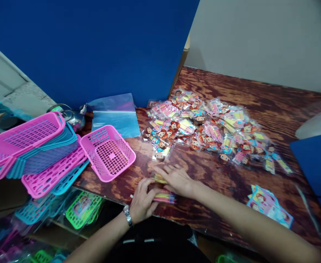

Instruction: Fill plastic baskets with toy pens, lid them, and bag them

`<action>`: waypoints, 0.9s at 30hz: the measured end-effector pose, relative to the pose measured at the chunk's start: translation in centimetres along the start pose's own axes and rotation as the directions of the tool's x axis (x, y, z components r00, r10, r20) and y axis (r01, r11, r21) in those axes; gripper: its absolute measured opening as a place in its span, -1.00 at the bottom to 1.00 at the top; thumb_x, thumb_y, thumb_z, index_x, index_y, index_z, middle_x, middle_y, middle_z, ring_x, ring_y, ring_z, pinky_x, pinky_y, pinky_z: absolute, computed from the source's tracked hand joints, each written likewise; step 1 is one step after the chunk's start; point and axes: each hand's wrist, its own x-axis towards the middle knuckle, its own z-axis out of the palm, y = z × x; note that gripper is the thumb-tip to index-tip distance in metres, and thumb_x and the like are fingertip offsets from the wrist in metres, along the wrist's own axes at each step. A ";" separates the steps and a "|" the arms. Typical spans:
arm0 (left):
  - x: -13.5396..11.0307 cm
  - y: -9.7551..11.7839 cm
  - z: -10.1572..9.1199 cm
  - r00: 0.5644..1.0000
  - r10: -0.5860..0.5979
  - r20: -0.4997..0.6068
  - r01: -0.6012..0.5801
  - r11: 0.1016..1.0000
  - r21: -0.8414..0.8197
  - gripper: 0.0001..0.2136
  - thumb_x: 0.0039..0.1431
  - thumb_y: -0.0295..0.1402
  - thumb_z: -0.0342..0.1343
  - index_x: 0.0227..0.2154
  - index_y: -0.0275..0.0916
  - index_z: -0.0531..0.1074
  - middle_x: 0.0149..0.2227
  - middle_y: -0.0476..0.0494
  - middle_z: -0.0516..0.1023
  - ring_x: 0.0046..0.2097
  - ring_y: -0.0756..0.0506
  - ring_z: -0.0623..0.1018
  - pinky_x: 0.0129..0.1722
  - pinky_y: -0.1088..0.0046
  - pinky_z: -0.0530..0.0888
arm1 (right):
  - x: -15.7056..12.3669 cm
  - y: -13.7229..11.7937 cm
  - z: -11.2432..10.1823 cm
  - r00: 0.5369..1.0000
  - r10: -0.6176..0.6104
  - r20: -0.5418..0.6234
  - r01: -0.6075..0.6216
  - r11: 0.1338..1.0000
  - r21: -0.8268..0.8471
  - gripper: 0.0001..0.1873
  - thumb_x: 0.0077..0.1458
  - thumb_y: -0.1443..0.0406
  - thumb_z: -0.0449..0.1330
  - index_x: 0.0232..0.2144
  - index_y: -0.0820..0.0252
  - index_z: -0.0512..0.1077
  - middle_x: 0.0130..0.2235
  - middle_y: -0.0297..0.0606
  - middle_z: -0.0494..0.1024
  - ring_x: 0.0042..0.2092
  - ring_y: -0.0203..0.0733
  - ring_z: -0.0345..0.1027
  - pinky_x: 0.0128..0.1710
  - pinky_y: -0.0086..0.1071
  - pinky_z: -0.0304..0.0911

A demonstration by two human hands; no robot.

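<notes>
Both my hands work close together at the table's front edge, over a small bundle of thin coloured sticks that look like pencils (164, 197). My left hand (143, 200), with a metal watch on its wrist, has its fingers curled round the left ends of the bundle. My right hand (178, 179) reaches in from the right, fingers bent over yellow sticks (159, 178) just beyond the bundle; its fingertips are partly blurred. Behind the hands spreads a heap of small clear packets (212, 128) with cartoon figures. A pink basket (124, 166) stands left of them.
Stacked pink and blue baskets (47, 128) overhang the table's left side. A clear plastic bag (115, 117) lies behind the pink basket. Printed cards (270, 204) lie at the right, near my forearm. Below the left edge are bagged green baskets (82, 210). A blue panel (108, 47) rises behind.
</notes>
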 end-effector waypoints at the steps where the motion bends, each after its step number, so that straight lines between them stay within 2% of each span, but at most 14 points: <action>1: 0.0 0.1 0.0 1.000 0.000 -0.023 0.000 1.000 0.027 -0.72 0.08 -0.45 0.07 -0.10 -0.25 0.37 0.17 -0.36 0.07 0.18 -0.34 0.18 0.07 -0.06 0.26 | -0.3 0.1 0.1 1.000 -0.028 0.003 0.028 0.998 0.059 -0.24 0.02 0.26 0.14 0.24 0.16 -0.05 0.11 0.02 0.29 0.11 0.08 0.16 -0.01 -0.13 0.13; 4: 0.0 0.1 0.2 0.999 -0.008 -0.040 0.009 1.000 0.025 -0.70 0.04 -0.49 0.12 -0.12 -0.22 0.39 0.31 -0.27 -0.33 0.27 -0.47 -0.07 0.11 -0.20 0.11 | -1.5 0.6 0.0 0.996 -0.083 -0.016 0.084 0.967 0.241 -0.37 0.09 0.24 0.08 0.19 0.28 0.05 0.07 0.02 0.34 0.06 -0.03 0.23 0.00 -0.21 0.17; 7: -0.2 -0.2 0.6 1.000 -0.014 0.000 0.014 0.999 -0.041 -0.52 0.02 -0.53 0.14 0.04 -0.17 0.27 0.32 -0.27 -0.49 0.29 -0.48 -0.16 0.11 -0.18 0.13 | -2.5 0.6 -0.2 0.990 -0.137 -0.037 0.141 0.923 0.357 -0.53 0.15 0.28 0.01 0.11 0.25 0.18 0.02 -0.05 0.38 0.02 -0.11 0.26 0.01 -0.25 0.18; 10: -0.3 -0.5 0.9 0.999 -0.035 0.041 0.039 0.993 -0.107 -0.32 0.08 -0.50 0.10 0.24 -0.20 -0.06 0.31 -0.41 -0.44 0.30 -0.42 -0.13 0.11 -0.06 0.21 | -2.9 0.4 -0.2 0.986 -0.165 -0.032 0.163 0.895 0.416 -0.54 0.19 0.21 -0.02 0.11 0.22 0.19 0.01 -0.08 0.36 0.02 -0.15 0.25 0.02 -0.28 0.18; 12: -0.2 -0.5 0.8 0.995 -0.055 0.078 0.065 0.988 -0.141 -0.27 0.13 -0.45 0.07 0.27 -0.28 -0.22 0.30 -0.48 -0.33 0.30 -0.37 -0.09 0.13 -0.01 0.21 | -3.0 0.2 0.0 0.994 -0.113 -0.017 0.111 0.921 0.373 -0.50 0.22 0.14 -0.06 0.15 0.20 0.16 0.04 -0.06 0.33 0.02 -0.12 0.25 0.01 -0.26 0.19; 14: -0.2 -0.6 0.7 0.992 -0.060 0.109 0.078 0.984 -0.163 -0.27 0.15 -0.43 0.04 0.27 -0.33 -0.27 0.29 -0.50 -0.24 0.30 -0.34 -0.07 0.15 0.01 0.20 | -3.2 0.0 0.4 1.000 -0.028 0.001 0.026 0.958 0.285 -0.46 0.23 0.08 -0.11 0.19 0.16 0.11 0.06 -0.03 0.31 0.01 -0.07 0.26 -0.01 -0.20 0.21; 17: -0.2 -0.8 0.8 0.992 -0.047 0.117 0.066 0.984 -0.168 -0.26 0.15 -0.45 0.02 0.27 -0.34 -0.32 0.29 -0.51 -0.22 0.30 -0.34 -0.09 0.16 -0.02 0.17 | -3.5 -0.7 1.0 0.998 0.057 0.031 -0.062 0.973 0.221 -0.37 0.20 -0.02 -0.13 0.24 0.08 0.01 0.11 -0.01 0.27 0.05 0.01 0.23 -0.02 -0.14 0.21; 20: -0.2 -0.8 1.4 0.990 -0.041 0.137 0.062 0.986 -0.156 -0.22 0.14 -0.44 0.02 0.27 -0.37 -0.39 0.29 -0.55 -0.23 0.30 -0.35 -0.11 0.16 -0.03 0.16 | -3.5 -1.9 1.6 0.994 0.088 0.068 -0.100 0.974 0.202 -0.12 0.02 -0.13 0.05 0.27 0.12 -0.10 0.16 0.05 0.19 0.12 0.13 0.15 -0.01 -0.08 0.20; 22: 0.0 -0.3 1.2 0.988 -0.050 0.147 0.068 0.990 -0.121 -0.20 0.14 -0.42 0.02 0.26 -0.39 -0.42 0.28 -0.57 -0.17 0.30 -0.35 -0.08 0.15 -0.02 0.20 | -3.3 -2.8 2.2 0.990 0.126 0.071 -0.134 0.982 0.131 -0.01 -0.11 -0.05 0.22 0.26 0.15 -0.08 0.14 0.08 0.21 0.11 0.19 0.14 -0.02 -0.05 0.19; 24: 0.3 0.6 -0.2 0.985 -0.053 0.163 0.063 0.996 -0.057 -0.20 0.14 -0.41 0.04 0.26 -0.41 -0.40 0.26 -0.57 -0.09 0.29 -0.34 -0.01 0.12 0.03 0.27 | -3.0 -3.4 2.8 0.984 0.169 0.050 -0.170 0.985 0.038 -0.11 -0.10 0.14 0.24 0.23 0.16 -0.02 0.08 0.07 0.28 0.05 0.17 0.20 -0.06 -0.08 0.22; 25: 0.5 1.0 -1.5 0.985 -0.039 0.170 0.043 0.999 -0.016 -0.21 0.13 -0.40 0.05 0.27 -0.41 -0.36 0.25 -0.56 -0.05 0.28 -0.33 0.03 0.11 0.05 0.29 | -2.9 -3.5 3.2 0.983 0.181 0.044 -0.181 0.983 -0.002 -0.17 -0.09 0.23 0.21 0.22 0.15 0.01 0.05 0.05 0.31 0.02 0.14 0.24 -0.10 -0.12 0.24; 27: 0.9 1.5 -5.4 0.986 0.016 0.165 -0.031 0.995 0.090 -0.29 0.14 -0.40 0.06 0.26 -0.37 -0.20 0.24 -0.49 0.03 0.27 -0.31 0.08 0.12 0.08 0.30 | -2.8 -3.3 3.7 0.983 0.177 0.053 -0.175 0.984 -0.044 -0.20 -0.11 0.34 0.14 0.21 0.12 0.02 -0.01 0.01 0.37 -0.04 0.08 0.31 -0.18 -0.22 0.28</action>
